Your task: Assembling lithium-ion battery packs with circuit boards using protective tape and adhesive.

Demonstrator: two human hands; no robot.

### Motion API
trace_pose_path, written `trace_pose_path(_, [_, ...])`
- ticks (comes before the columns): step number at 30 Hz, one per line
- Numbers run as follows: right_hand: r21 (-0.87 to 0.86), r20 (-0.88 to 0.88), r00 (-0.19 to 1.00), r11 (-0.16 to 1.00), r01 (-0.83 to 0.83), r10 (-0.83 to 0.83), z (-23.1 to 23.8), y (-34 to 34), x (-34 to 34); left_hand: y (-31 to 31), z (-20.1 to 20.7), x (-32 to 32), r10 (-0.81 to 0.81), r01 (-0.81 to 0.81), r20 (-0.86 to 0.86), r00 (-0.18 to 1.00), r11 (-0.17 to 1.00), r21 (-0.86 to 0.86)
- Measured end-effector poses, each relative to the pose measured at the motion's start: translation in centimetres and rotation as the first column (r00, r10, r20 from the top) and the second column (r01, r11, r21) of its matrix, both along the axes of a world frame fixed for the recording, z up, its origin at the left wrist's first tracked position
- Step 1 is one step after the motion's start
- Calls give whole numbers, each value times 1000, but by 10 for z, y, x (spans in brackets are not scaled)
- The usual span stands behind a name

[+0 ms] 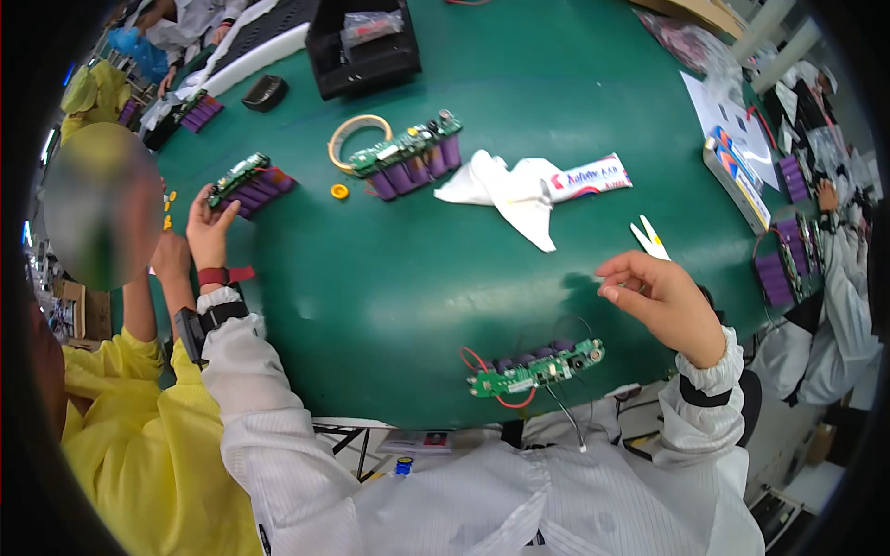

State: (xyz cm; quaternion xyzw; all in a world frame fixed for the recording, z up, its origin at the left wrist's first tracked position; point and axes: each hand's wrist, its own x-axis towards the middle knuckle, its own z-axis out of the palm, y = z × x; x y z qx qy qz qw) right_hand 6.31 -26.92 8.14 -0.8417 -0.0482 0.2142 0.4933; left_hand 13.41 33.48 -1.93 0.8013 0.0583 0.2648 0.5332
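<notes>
My left hand [209, 233], at the left of the table, grips the end of a battery pack [255, 193] with purple cells and a green circuit board. Raised over the right side, my right hand [660, 301] has its thumb and bent fingers apart, with nothing visible between them. Just beyond it lies a white forked tool [651, 239], partly hidden by the hand. A second battery pack [538, 369], with red and black wires and a white plug, rests at the table's near edge in front of me.
Farther back are another battery pack [413, 159], a tape roll [360, 141], a yellow cap [339, 192], a white cloth [505, 190], a tube [593, 178] and a black bin [363, 69]. A box [737, 176] stands right. A co-worker's hand [171, 259], yellow-sleeved, is beside my left arm.
</notes>
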Motion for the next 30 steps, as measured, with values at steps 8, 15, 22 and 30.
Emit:
trace_pose_path(8, [-154,213,971,985,-79,111,12,-13,-32,-118,66,-91,238,-68,-350,906,898,436])
trace_pose_path(15, [-59,489,810,939,-339,324,-2,-35,-80,-289,111,-187,-438,407,-26,899,810,422])
trace_pose_path(22, [-85,691,634,909,-408,349,-34,-14,-113,-363,85,-239,-542,524,-31,840,796,304])
trace_pose_path(30, [43,735,656,954,-297,171,-44,14,-116,-398,66,-246,-394,404,-93,914,896,181])
